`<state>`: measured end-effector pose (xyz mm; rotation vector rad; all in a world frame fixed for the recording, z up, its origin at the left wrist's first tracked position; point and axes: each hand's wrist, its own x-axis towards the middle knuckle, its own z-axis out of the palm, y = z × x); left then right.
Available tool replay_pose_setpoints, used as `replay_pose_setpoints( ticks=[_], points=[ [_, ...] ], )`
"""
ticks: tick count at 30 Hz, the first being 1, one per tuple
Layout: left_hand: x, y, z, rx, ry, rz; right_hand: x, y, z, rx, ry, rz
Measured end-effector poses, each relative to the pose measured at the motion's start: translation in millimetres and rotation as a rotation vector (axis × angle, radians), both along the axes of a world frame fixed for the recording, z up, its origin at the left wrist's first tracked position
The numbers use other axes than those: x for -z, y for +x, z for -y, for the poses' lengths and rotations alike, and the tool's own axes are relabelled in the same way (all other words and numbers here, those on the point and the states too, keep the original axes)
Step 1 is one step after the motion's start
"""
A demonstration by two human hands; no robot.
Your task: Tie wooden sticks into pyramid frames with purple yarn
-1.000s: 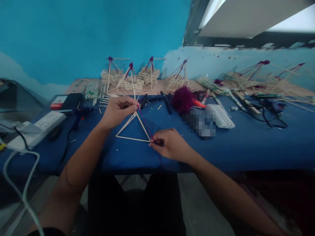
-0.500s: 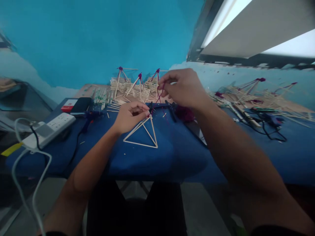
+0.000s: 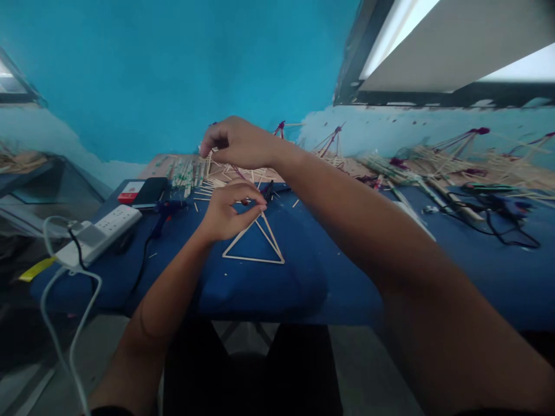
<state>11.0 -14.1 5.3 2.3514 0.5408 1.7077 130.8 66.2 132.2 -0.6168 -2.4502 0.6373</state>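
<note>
Head view: right hand (image 3: 243,141) just swung from about 1 to 11 o'clock of the stick frame (image 3: 254,259)'s tip — fingers pinching purple yarn (image 3: 237,171), which now slants that way. Left hand (image 3: 228,212)'s fingers still pinch the tip, frame's over the table (image 3: 347,289) at 5 o'clock from them.

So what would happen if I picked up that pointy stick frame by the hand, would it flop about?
Probably not: the stick frame looks fairly stiff, because its sticks stay straight while the left hand pinches the top. It's likely light, being just thin sticks with open gaps. But squeeze gently, as sticks that skinny might snap.
</note>
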Motion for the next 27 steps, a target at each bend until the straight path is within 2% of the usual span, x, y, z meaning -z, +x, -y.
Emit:
replay_pose_setpoints(
  ticks=[6,11,16,21,27],
  points=[
    [-0.3,-8.2,-0.8,-0.025,0.040,-0.077,-2.1,6.6,6.4,-0.012,0.008,-0.021],
    [10.0,-9.7,-5.8,-0.155,-0.010,-0.119,0.0,11.0,7.9,0.001,0.026,-0.079],
    [18.2,-10.0,-8.3,-0.301,-0.046,-0.274,1.4,15.5,5.7,0.011,0.121,-0.143],
    [17.4,-10.6,-4.5,-0.440,-0.008,-0.447,1.8,21.0,0.3,0.131,0.285,0.009],
    [11.0,-10.0,2.9,-0.579,0.015,-0.584,19.4,31.6,-36.1,0.334,0.409,0.255]
  ],
)
